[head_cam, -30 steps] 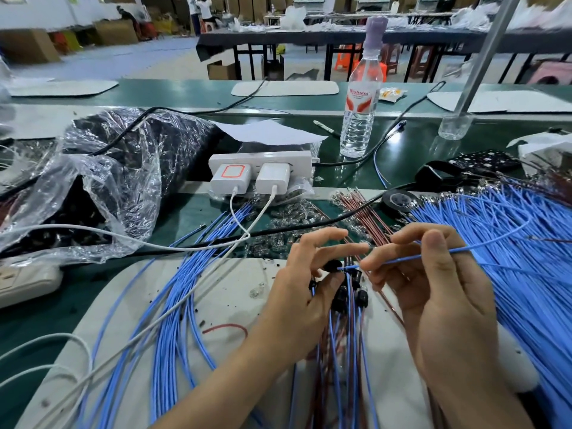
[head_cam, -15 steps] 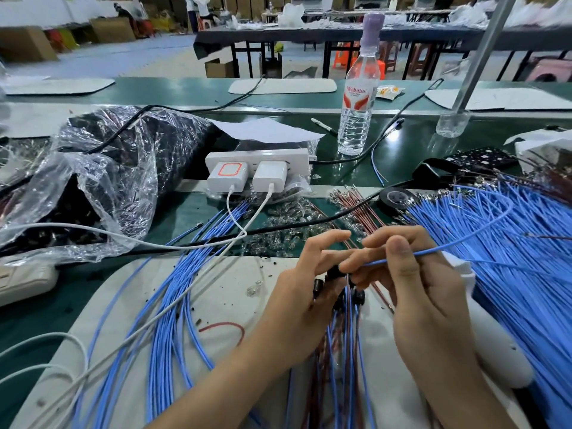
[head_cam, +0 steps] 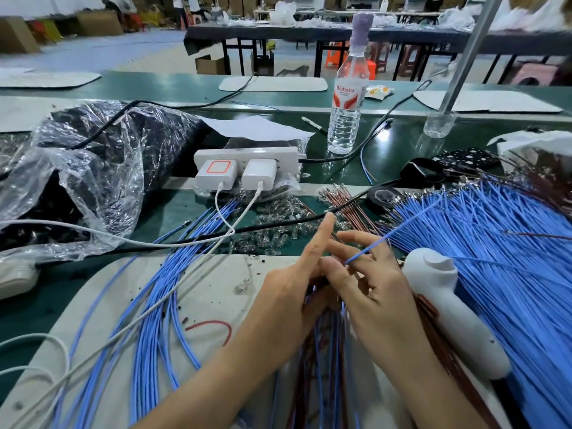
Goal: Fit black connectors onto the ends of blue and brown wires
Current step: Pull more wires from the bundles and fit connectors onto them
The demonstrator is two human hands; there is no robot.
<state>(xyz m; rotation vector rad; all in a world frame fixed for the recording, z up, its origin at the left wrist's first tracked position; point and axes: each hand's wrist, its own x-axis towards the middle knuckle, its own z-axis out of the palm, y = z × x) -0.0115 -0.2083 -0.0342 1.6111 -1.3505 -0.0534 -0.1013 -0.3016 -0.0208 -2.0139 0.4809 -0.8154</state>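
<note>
My left hand (head_cam: 291, 292) and right hand (head_cam: 368, 286) meet over the white pad (head_cam: 216, 292). The right hand pinches a single blue wire (head_cam: 399, 227) near its end, and the wire slants up right toward the big blue wire pile (head_cam: 501, 249). The left hand grips a black connector (head_cam: 322, 281), mostly hidden between the thumbs, with its index finger pointing straight up. A bundle of fitted blue and brown wires (head_cam: 328, 351) hangs below the hands. Loose brown wires (head_cam: 349, 205) lie behind them.
More blue wires (head_cam: 154, 305) fan across the pad's left side. A clear plastic bag of black parts (head_cam: 93, 168) sits at left, and a white power strip (head_cam: 247, 162) and water bottle (head_cam: 346, 103) stand behind. A white hand tool (head_cam: 448, 311) lies at right.
The right hand pushed the blue wire's end left into the connector held by the left hand. The hands closed together, and the left index finger lifted straight.
</note>
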